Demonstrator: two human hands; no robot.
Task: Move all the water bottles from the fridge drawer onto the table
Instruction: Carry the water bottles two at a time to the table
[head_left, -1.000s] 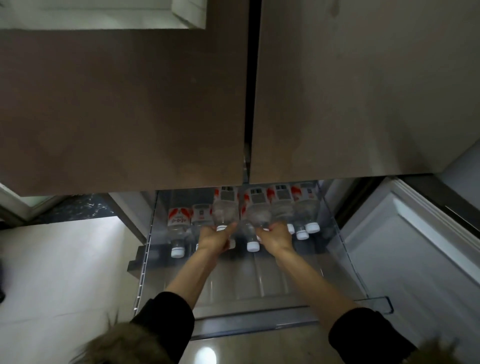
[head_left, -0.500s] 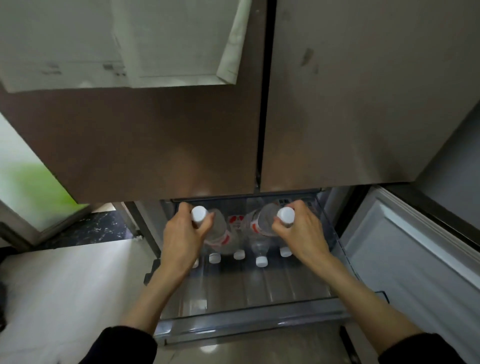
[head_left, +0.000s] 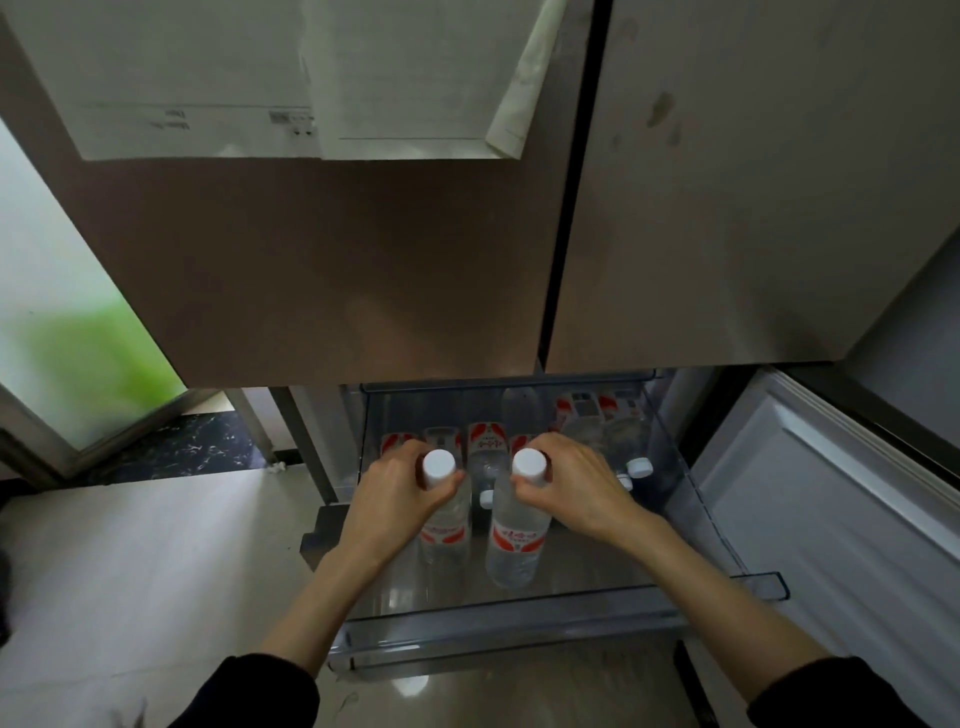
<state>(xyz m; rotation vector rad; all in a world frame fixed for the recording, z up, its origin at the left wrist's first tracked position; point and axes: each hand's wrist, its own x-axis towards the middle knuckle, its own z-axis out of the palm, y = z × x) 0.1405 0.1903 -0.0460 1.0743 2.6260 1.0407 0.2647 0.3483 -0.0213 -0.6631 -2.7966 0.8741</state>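
Observation:
The clear fridge drawer (head_left: 498, 631) stands pulled out below the closed brown doors. My left hand (head_left: 392, 499) grips one water bottle (head_left: 445, 535) by its neck just under the white cap, and the bottle hangs upright above the drawer. My right hand (head_left: 576, 493) grips a second water bottle (head_left: 514, 540) the same way, close beside the first. Both bottles are clear with red and white labels. Several more bottles (head_left: 605, 421) lie on their sides at the back of the drawer, caps toward me.
Two closed fridge doors (head_left: 322, 270) fill the upper view, with white papers (head_left: 291, 78) stuck on the left one. An open white lower door (head_left: 831, 519) stands to the right of the drawer. Pale floor (head_left: 130, 571) spreads to the left. No table is in view.
Both hands took a bottle from the lying row and lifted it by the neck. The two bottles now hang upright and higher, nearer to me and closer together.

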